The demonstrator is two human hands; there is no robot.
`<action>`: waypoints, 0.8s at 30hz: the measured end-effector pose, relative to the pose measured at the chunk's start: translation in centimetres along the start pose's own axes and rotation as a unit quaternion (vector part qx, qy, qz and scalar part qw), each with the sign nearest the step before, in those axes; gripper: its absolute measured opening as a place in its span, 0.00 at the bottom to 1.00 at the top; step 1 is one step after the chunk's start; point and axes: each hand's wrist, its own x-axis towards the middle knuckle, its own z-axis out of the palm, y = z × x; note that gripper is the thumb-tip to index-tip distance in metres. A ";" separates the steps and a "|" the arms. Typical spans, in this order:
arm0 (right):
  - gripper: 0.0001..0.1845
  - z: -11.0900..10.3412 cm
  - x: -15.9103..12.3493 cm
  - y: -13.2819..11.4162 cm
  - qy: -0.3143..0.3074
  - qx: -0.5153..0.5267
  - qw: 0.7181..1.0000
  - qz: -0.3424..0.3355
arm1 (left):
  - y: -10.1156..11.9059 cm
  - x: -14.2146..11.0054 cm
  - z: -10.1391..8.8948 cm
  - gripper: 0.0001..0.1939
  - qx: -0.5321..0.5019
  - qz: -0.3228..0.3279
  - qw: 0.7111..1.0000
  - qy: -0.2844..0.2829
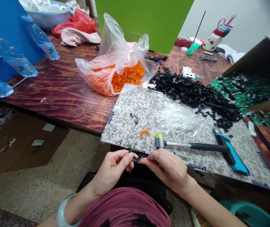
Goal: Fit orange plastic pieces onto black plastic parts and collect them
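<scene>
Two bare hands pinch a small black plastic part just off the front edge of the speckled board.
Left hand and right hand have fingertips closed on its opposite ends; a mallet lies nearby.

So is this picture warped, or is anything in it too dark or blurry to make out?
In the head view, a wide lens seems to stretch things near the edges; the plastic bag catches pale highlights; the open box at right is deeply shaded inside; the top right corner blurs into darkness; the small black piece between both hands' fingers lacks clear detail.
</scene>
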 end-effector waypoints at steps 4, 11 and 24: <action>0.04 0.5 0.0 0.2 0.001 0.034 0.999 0.033 | -0.4 0.1 0.1 0.14 0.000 0.003 1.000 0.011; 0.10 0.5 0.6 -0.4 -0.079 0.216 0.941 0.247 | -0.7 -0.2 0.2 0.14 0.071 0.050 0.996 0.024; 0.14 1.2 1.4 -0.8 -0.123 0.379 0.837 0.376 | 0.1 0.4 -0.5 0.17 0.179 0.092 0.979 0.001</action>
